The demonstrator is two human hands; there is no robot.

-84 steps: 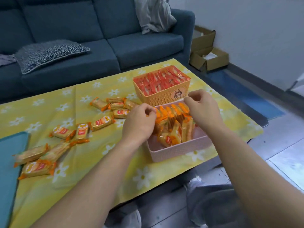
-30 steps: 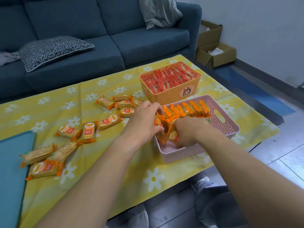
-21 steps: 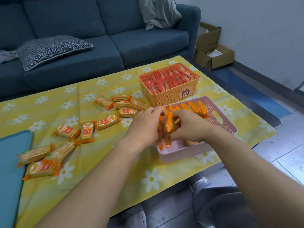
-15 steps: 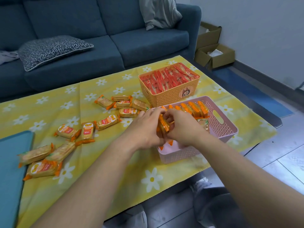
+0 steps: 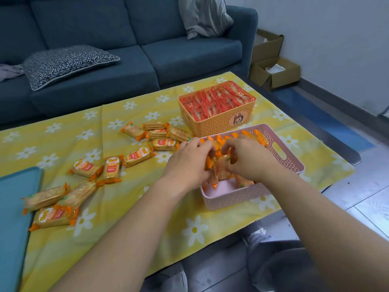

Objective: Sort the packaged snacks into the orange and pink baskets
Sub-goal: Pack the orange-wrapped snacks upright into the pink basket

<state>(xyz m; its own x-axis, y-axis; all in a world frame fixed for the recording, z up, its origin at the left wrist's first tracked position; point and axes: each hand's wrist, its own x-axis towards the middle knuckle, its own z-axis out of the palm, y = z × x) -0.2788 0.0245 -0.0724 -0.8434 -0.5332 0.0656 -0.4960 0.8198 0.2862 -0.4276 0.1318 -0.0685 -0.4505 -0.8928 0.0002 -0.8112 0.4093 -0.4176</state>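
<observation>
On the yellow flowered tablecloth (image 5: 189,228), the orange basket (image 5: 219,125) by the far edge sits full, while both the left hand (image 5: 187,165) and right hand (image 5: 246,159) pinch orange-wrapped packets (image 5: 216,171) upright in the half-filled pink basket (image 5: 231,197), a dozen loose packets (image 5: 134,154) left.

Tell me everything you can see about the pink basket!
The pink basket is a rectangular plastic-looking tub with lattice-patterned walls and an oval handle hole at its far end. It sits on the yellow daisy cloth, beside the orange basket. Orange-wrapped snacks stand inside; its near corner is bare. Both hands reach in, holding packets.
</observation>
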